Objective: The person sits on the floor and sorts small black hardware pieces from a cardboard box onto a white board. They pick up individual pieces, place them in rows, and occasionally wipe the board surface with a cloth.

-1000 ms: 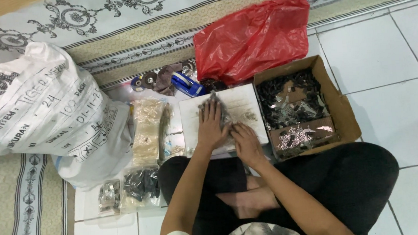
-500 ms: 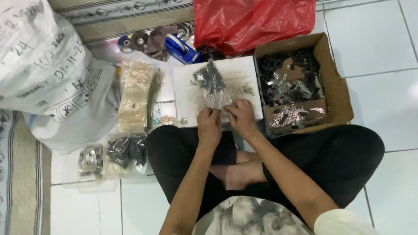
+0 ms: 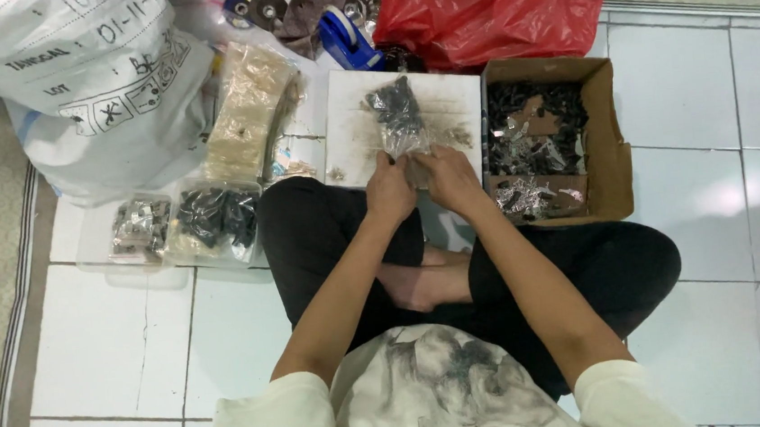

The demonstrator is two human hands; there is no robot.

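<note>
Both hands are meeting at the lower end of a small clear plastic bag [image 3: 397, 117] stuffed with dark small parts. Left hand [image 3: 390, 192] and right hand [image 3: 450, 181] are sitting side by side, fingers curled and pinching the bag's open end. The bag is lying over a white board [image 3: 443, 100] on the tiled floor, just ahead of the person's crossed legs. A cardboard box [image 3: 607, 132] of dark and silvery parts is sitting just right of the board. A red plastic bag [image 3: 499, 1] is lying behind it, a big white sack [image 3: 80, 74] far left, and filled clear bags [image 3: 209, 220] left of the knee.
</note>
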